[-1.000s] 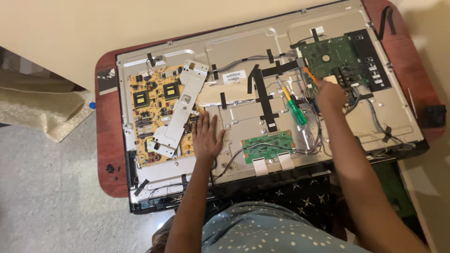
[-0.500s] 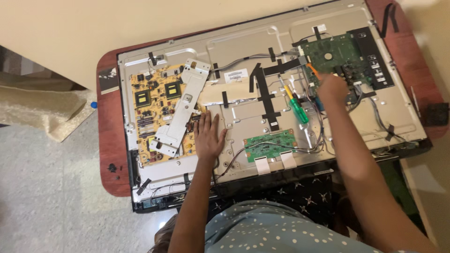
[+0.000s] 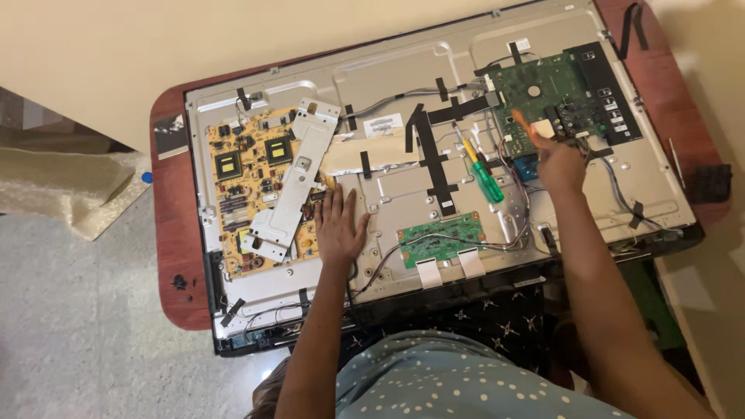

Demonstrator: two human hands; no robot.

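1. The left hand [image 3: 340,226] stayed flat, fingers spread, on the television's metal back panel [image 3: 403,203].
2. The right hand [image 3: 560,159], pinching an orange-handled tool [image 3: 521,122], had shifted slightly over the green board [image 3: 543,89].

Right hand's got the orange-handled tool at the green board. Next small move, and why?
Probably seat the tip on a fastener before turning. The right hand holds the orange-handled tool over the green main board, tip hidden. The left hand lies flat on the metal back panel, bracing it.
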